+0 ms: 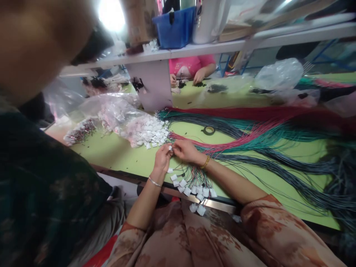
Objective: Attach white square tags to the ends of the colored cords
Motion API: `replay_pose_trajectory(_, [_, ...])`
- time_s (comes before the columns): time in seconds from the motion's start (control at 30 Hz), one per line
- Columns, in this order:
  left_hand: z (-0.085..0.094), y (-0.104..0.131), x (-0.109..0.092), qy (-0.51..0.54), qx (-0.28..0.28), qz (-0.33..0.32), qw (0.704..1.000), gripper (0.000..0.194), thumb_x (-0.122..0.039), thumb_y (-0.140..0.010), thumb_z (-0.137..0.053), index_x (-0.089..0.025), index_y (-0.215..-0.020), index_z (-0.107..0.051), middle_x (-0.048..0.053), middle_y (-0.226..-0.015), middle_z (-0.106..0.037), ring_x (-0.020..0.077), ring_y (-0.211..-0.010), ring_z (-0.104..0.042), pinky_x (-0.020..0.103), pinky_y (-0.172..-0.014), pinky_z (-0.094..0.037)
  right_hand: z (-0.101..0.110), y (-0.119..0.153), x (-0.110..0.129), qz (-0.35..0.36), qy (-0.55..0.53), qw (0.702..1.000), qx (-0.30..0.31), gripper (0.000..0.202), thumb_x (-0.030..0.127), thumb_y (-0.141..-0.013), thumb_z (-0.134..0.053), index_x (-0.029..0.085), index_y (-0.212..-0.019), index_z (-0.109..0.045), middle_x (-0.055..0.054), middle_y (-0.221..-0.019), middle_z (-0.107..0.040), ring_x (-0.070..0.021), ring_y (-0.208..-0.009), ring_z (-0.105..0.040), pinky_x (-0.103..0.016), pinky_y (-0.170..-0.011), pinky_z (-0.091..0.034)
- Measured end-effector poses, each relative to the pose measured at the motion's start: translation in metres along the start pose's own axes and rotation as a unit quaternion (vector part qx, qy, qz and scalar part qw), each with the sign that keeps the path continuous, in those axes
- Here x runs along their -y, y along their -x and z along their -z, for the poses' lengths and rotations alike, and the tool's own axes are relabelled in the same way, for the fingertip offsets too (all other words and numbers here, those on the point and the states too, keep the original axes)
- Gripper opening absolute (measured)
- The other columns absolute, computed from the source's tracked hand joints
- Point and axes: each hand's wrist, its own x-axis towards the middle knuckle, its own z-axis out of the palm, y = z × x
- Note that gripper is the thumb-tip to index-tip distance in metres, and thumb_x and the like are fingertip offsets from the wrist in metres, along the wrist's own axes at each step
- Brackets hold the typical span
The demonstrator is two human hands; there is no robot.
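My left hand [162, 157] is closed on a small white connector [170, 148] above the green tabletop. Right beside it, my right hand [185, 151] is pinched at the connector; what lies between its fingers is too small to make out. Below my hands, wires ending in white connectors [199, 190] hang over the table's front edge. A heap of loose white connectors [152, 130] lies just beyond my left hand. Bundles of red wires [236, 142], green wires [294, 131] and dark wires [278, 181] stretch off to the right.
A roll of black tape [208, 130] lies among the wires. Plastic bags [116, 111] cover the left part of the table. Above runs a shelf with a blue bin [175, 27]. Across the table a person in pink [191, 66] handles small parts; another person [41, 185] is close on my left.
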Motion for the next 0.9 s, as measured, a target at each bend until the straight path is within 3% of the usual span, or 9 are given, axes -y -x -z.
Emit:
replay_pose_trajectory(0.13, [0.000, 0.001, -0.002, -0.004, -0.029, -0.021, 0.999, 0.022, -0.028, -0.069, -0.075, -0.013, -0.082, -0.067, 0.003, -0.075, -0.063, 0.0078, -0.061, -0.053, 0.022, -0.060, -0.042, 0.003, 0.000, 0.002, -0.019, -0.038, 0.999, 0.013, 0.011, 0.020, -0.081, -0.049, 0.016, -0.072, -0.054, -0.001, -0.066, -0.058, -0.0114, -0.057, -0.044, -0.023, -0.056, -0.028])
replay_pose_trajectory(0.33, [-0.002, 0.005, 0.007, -0.047, -0.028, -0.030, 0.998, 0.026, -0.035, -0.069, -0.076, -0.013, -0.079, -0.067, 0.000, -0.066, -0.060, 0.0074, -0.057, -0.049, 0.021, -0.055, -0.038, -0.001, 0.002, 0.003, -0.025, 0.004, 1.000, 0.011, 0.016, 0.023, -0.081, -0.052, 0.016, -0.067, -0.054, -0.003, -0.064, -0.058, -0.0117, -0.057, -0.043, -0.024, -0.056, -0.027])
replay_pose_trajectory(0.47, [-0.001, 0.005, 0.002, -0.053, -0.051, -0.027, 0.997, 0.025, -0.033, -0.068, -0.076, -0.012, -0.081, -0.069, 0.002, -0.073, -0.064, 0.0053, -0.055, -0.048, 0.019, -0.054, -0.037, 0.009, -0.020, -0.017, -0.038, -0.023, 0.998, 0.039, 0.027, 0.030, -0.090, -0.045, 0.015, -0.075, -0.061, -0.003, -0.072, -0.064, -0.0121, -0.063, -0.050, -0.022, -0.060, -0.032])
replay_pose_trajectory(0.57, [0.001, 0.003, -0.006, -0.054, -0.056, -0.013, 0.997, 0.026, -0.031, -0.067, -0.076, -0.012, -0.083, -0.069, 0.004, -0.079, -0.068, 0.0046, -0.055, -0.049, 0.018, -0.053, -0.038, 0.013, -0.045, -0.041, -0.134, 0.069, 0.989, 0.001, 0.022, 0.029, -0.087, -0.050, 0.014, -0.085, -0.066, -0.007, -0.084, -0.068, -0.0149, -0.072, -0.054, -0.023, -0.064, -0.033])
replay_pose_trajectory(0.67, [0.006, 0.001, -0.011, -0.046, -0.052, 0.004, 0.998, 0.027, -0.031, -0.065, -0.077, -0.012, -0.083, -0.069, 0.004, -0.079, -0.069, 0.0045, -0.054, -0.050, 0.018, -0.053, -0.038, 0.009, -0.060, -0.058, -0.198, 0.139, 0.970, 0.037, 0.017, 0.025, -0.082, -0.054, 0.014, -0.084, -0.068, -0.010, -0.086, -0.069, -0.0166, -0.072, -0.054, -0.025, -0.062, -0.032])
replay_pose_trajectory(0.77, [0.012, 0.001, -0.011, -0.045, -0.051, 0.015, 0.998, 0.027, -0.031, -0.065, -0.077, -0.012, -0.082, -0.069, 0.005, -0.079, -0.070, 0.0050, -0.054, -0.050, 0.019, -0.054, -0.039, 0.003, -0.060, -0.067, -0.184, 0.102, 0.977, 0.040, 0.018, 0.023, -0.081, -0.050, 0.014, -0.077, -0.066, -0.007, -0.078, -0.068, -0.0148, -0.066, -0.051, -0.025, -0.060, -0.031])
replay_pose_trajectory(0.9, [0.016, 0.003, -0.012, -0.048, -0.050, 0.027, 0.997, 0.026, -0.030, -0.064, -0.078, -0.012, -0.081, -0.069, 0.005, -0.078, -0.070, 0.0058, -0.055, -0.051, 0.020, -0.055, -0.039, 0.010, -0.054, -0.069, -0.161, 0.051, 0.986, -0.008, 0.018, 0.023, -0.079, -0.049, 0.013, -0.073, -0.063, -0.005, -0.071, -0.064, -0.0133, -0.062, -0.047, -0.025, -0.059, -0.030])
